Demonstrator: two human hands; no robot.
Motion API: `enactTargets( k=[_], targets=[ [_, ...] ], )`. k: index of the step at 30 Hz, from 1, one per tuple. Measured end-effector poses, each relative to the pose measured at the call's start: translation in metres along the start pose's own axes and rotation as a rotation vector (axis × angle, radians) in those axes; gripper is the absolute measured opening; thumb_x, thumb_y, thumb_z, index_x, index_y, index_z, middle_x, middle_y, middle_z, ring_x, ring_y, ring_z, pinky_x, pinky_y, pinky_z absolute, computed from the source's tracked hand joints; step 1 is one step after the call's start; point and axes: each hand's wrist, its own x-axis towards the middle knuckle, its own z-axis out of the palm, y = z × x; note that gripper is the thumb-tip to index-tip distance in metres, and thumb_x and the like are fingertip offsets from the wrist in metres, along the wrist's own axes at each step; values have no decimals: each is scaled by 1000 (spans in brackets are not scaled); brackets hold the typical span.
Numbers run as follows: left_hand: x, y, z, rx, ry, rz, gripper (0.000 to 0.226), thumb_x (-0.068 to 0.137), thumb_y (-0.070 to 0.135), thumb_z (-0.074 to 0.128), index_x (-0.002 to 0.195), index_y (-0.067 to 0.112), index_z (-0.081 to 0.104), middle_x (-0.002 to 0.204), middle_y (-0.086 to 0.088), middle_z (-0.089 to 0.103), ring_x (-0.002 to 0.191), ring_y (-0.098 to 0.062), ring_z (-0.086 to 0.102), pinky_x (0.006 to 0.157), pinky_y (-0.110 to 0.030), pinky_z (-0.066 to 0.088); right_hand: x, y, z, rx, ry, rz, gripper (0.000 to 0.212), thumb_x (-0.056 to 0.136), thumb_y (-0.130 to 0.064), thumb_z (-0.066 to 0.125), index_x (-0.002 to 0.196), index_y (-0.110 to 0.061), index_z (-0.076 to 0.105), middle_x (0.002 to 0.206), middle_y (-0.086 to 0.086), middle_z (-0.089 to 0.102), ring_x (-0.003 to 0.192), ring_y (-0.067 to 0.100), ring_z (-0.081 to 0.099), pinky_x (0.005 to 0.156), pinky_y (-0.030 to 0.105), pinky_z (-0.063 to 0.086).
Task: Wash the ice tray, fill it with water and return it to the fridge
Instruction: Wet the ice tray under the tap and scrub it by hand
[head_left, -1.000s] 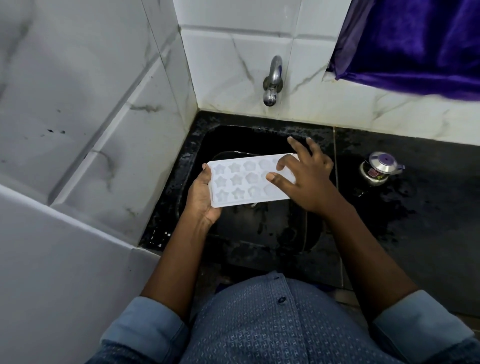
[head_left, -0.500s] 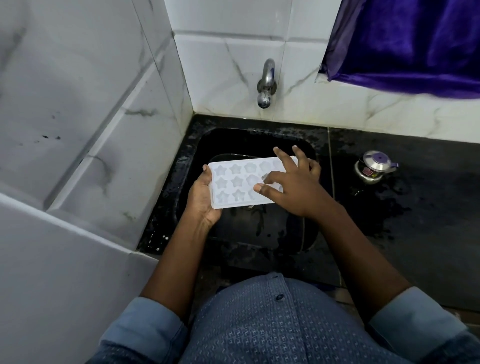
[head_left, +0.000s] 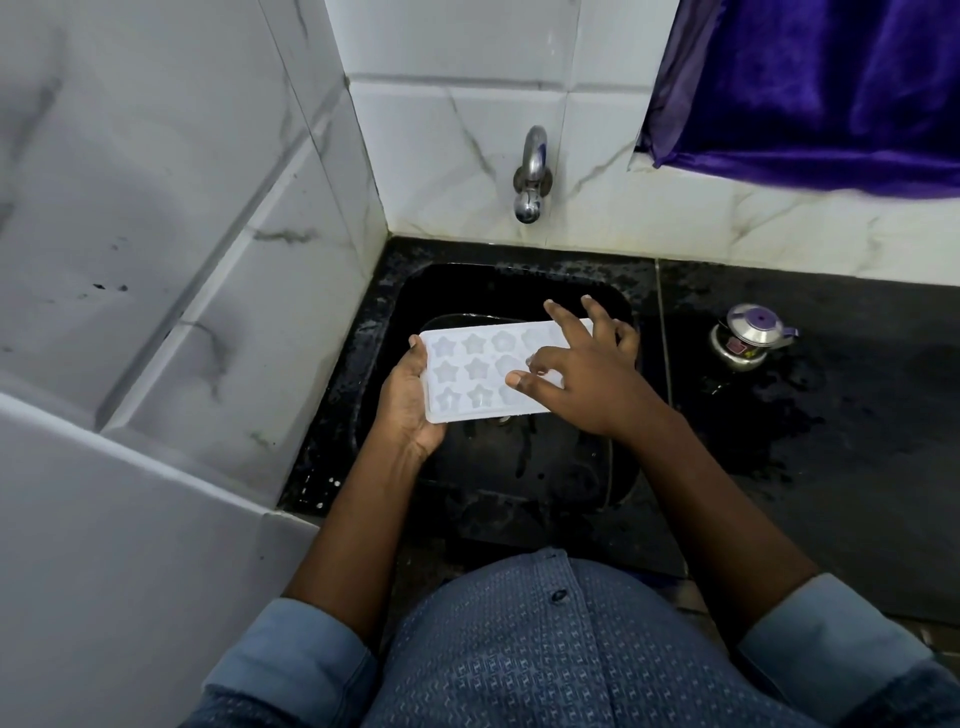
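Left hand (head_left: 410, 405) grips one end of the ice tray (head_left: 478, 374), level over the sink (head_left: 374, 332); right hand (head_left: 587, 384) lies spread on top, fingertips in the cells. Best scrub every star pocket, with the tap (head_left: 531, 176) beyond running.

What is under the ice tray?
The black sink, with what looks like a dark round pan in it. The left hand holds the ice tray above them; its fingers beneath and the pan's far part are covered.
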Motion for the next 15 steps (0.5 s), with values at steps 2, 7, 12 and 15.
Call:
enactTargets(
  k=[2,7,12,15],
  targets=[
    [0,0,0,3,-1,8,68,109,59,36,135,2,64,129,-23,72,109,-39,75,77,-49,65,0,0,0,2,6,0,63,94,-82,32,111,-37,73,175,-4,7,158,23,-16,121,55,-8],
    [-2,1,1,-18,-24,12,64,110,57,36,125,2,67,120,-22,76,102,-37,77,72,-49,65,-1,2,2,10,13,-1,61,95,-81,33,115,-37,71,175,-4,9,159,24,-14,121,54,-8],
    [1,0,0,-10,-18,6,68,109,59,36,133,2,64,127,-23,73,109,-39,75,77,-50,65,0,3,3,11,22,3,61,95,-81,32,115,-38,71,175,-4,9,159,24,-13,121,54,-6],
    [2,-2,0,-2,-13,1,67,109,59,37,133,2,64,128,-24,72,108,-39,75,79,-49,64,0,4,2,36,20,0,61,96,-80,34,109,-37,75,175,-5,9,158,22,-15,120,52,-8]
  ],
)
